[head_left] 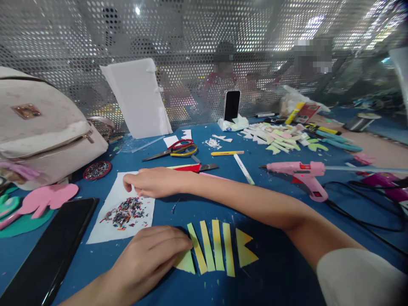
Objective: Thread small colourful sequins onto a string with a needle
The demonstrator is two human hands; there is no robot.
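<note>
While my left hand (153, 254) lies low over the blue tabletop (270, 280), its fingers sit side by side at the edge of the rounded yellow-green paper piece (186, 262); the thumb is hidden, so I can't tell whether they grip it or only rest there. To the right of that piece I have four narrow yellow-green strips (218, 245) standing in a row with gaps between them, then the notched end piece (245, 248), apart from the last strip.

My right hand (151, 182) reaches across above the left one, over the upper part of the white paper sheet (100, 231). Its fingers are curled downward just beside the pile of multicolored bits (127, 211), but I can't tell if the fingertips meet or pinch anything.

Beyond my right forearm lie the red-and-yellow-handled scissors (183, 148), a yellow pen (227, 153) and a white marker (244, 168). The pink glue gun (296, 168) is on its side to the right, nozzle pointing left. Left of the sheet I see a large black phone (51, 250), and farther back a round dish of glitter (97, 170) near the pale backpack (47, 127).
</note>
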